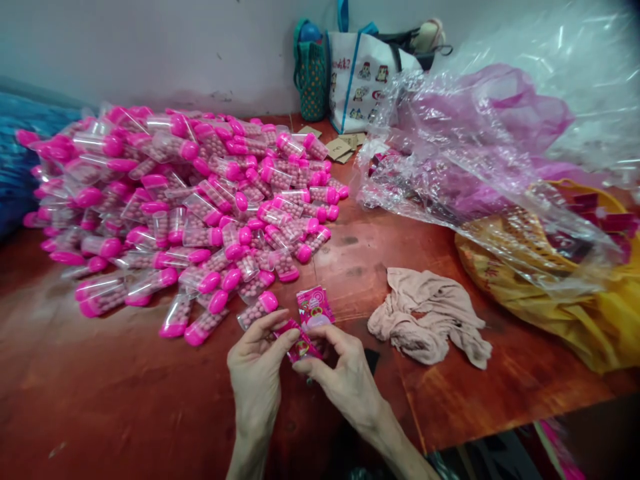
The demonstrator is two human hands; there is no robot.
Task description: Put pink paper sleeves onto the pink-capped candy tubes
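Both my hands meet at the front middle of the table. My left hand (260,367) pinches the left end of a small pink printed packet (303,347). On its right end, the fingers of my right hand (345,370) are closed. Just beyond lies a second pink packet (315,303); whether it joins the first I cannot tell. A clear plastic tube (257,310) with a pink cap and pink beads inside lies by my left fingertips. Behind it spreads a large heap of similar tubes (200,200).
A crumpled beige cloth (430,317) lies right of my hands on the red-brown table (125,393). Clear plastic wrapping (440,193) partly covers a yellow basket (520,240). Cardboard pieces (343,148), a white printed bag (363,80) and a green dotted pouch (311,80) stand near the wall.
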